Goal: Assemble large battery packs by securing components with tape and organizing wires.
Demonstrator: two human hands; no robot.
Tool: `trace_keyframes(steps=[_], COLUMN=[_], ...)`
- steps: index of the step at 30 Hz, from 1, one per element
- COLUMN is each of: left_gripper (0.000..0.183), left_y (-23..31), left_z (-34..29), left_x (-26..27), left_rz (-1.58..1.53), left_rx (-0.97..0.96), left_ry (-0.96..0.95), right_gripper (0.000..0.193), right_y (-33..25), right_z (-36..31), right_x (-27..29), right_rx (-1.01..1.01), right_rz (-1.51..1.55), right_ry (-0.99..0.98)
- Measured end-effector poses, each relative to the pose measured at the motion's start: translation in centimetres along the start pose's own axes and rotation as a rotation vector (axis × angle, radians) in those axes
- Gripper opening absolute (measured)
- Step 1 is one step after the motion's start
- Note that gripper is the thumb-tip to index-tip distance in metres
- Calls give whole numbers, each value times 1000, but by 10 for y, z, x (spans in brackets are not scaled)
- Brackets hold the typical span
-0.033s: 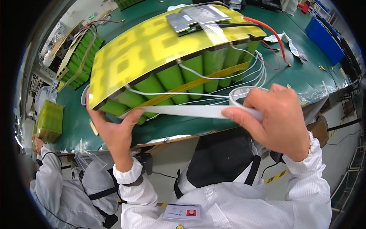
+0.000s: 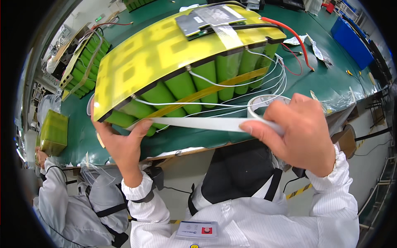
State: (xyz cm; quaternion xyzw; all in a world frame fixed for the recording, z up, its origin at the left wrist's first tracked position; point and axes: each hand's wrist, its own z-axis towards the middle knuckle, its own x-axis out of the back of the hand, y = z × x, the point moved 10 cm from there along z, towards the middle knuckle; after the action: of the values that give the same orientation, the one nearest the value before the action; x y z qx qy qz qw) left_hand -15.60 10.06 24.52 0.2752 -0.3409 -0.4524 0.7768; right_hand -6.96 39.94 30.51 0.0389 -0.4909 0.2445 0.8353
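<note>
Now, the scene in lines:

Battery pack [image 2: 182, 70]: a big block of green round cells, covered on top with a yellow sheet; it lies on the green tabletop [image 2: 326, 82] close to the near edge, with its near left corner over that edge at the left hand.
Tape strip [image 2: 198, 123]: a whitish band stretched along the near side of the pack, from the left hand to the roll in the right hand.
Tape roll [image 2: 264, 108]: a pale ring, partly hidden by the right hand; it is just in front of the near edge of the tabletop.
Left hand [image 2: 122, 144]: fingers bent around the near left corner of the pack; the thumb presses the end of the strip against the cells.
Right hand [image 2: 300, 132]: fingers closed around the roll, the thumb on the strip where it leaves the roll.
White wires [image 2: 248, 84]: thin, they run along the near side of the cells and loop at the right end of the pack.
Circuit board [image 2: 211, 18]: grey, flat on the yellow sheet at the far side of the pack.
Red cable [image 2: 291, 35]: it bends from the far right corner of the pack down to the tabletop.
Second pack [image 2: 82, 62]: green cells, at the far left of the tabletop.
Wrapped yellow-green block [image 2: 53, 132]: at the left edge, apart from the others.
Blue bin [image 2: 349, 37]: at the far right side.
Another person [image 2: 70, 202]: in white clothing, below the left edge of the tabletop.
</note>
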Motion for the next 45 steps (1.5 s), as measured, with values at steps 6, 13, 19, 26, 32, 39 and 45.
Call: trace_keyframes(steps=[6,13,19,26,32,39,45], left_gripper=[122,126,127,131,137,144,136], left_y=[12,16,21,35,59,96,68], left_z=[1,-1,1,2,-3,-30,-17], left_x=[0,1,3,-5,-22,-27,-20], left_rz=[-42,-13,-19,20,136,622,287], left_rx=[-81,-57,-70,-88,-198,-518,-331], left_ry=[50,50,66,107,202,363,230], right_gripper=[45,49,52,45,42,39,38], right_y=[19,56,70,71,78,89,97], right_z=[-7,-5,-3,-9,-8,-4,-2], right_x=[-1,-8,-2,-6,-9,-14,-17], right_rx=[84,-6,-57,-89,-108,-122,-211], right_rz=[-50,-70,-63,3,18,51,235], right_ry=[86,156,253,200,205,173,61])
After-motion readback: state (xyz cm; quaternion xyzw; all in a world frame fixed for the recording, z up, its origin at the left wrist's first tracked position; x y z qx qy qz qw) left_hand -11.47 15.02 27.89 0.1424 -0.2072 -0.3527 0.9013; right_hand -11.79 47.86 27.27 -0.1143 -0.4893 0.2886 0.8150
